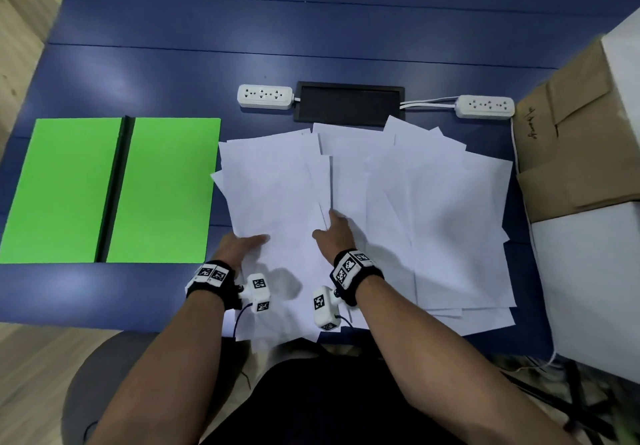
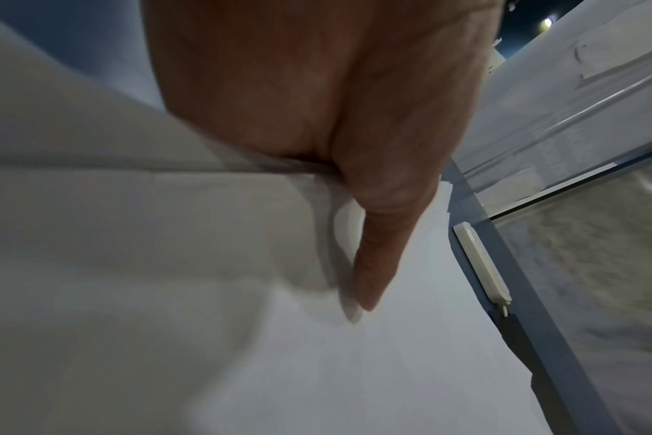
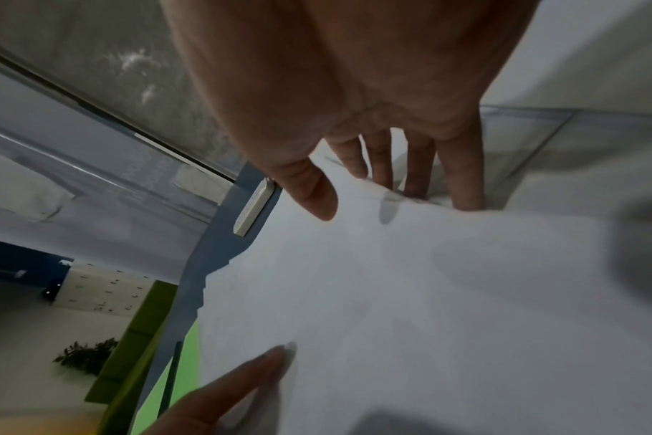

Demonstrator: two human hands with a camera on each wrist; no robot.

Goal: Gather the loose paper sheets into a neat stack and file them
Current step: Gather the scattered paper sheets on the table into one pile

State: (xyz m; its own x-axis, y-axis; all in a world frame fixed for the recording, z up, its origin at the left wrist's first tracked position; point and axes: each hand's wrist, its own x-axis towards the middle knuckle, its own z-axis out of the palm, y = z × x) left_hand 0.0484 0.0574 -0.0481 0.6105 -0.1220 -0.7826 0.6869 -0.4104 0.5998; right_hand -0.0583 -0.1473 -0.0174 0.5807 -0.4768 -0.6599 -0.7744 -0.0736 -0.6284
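We start nearest, at the front edge of the blue tabletop (image 1: 138, 292), where both hands are down on the spread of white paper sheets (image 1: 433, 219). Our left hand (image 1: 242, 245) has the left margin of the pile between thumb and fingers; the left wrist view shows the thumb (image 2: 376, 259) lying flat on the top sheet while the fingers go out of sight beneath a lifted edge, so it grasps a few sheets, likely to anchor that side as the gathering point. Our right hand (image 1: 334, 233) is released: its fingers (image 3: 462, 176) are straight and spread, with the tips pressing down on the paper near the middle of the fan. We judge it sits there to sweep the right-hand sheets leftward toward the anchored edge.

Further out, the sheets are loose, overlapping at many angles from the centre of the tabletop to the right, some hanging over the near edge. Nothing is squared yet, so stacking has barely begun.

To the left, just beside the paper, the green folder (image 1: 166, 188) lies open and flat, ready to take the stack.

Beyond the sheets lie two white power strips (image 1: 265, 97) either side of a black cable hatch (image 1: 348, 101), and cardboard boxes (image 1: 581, 132) crowd the right edge, leaving little room to slide paper that way.
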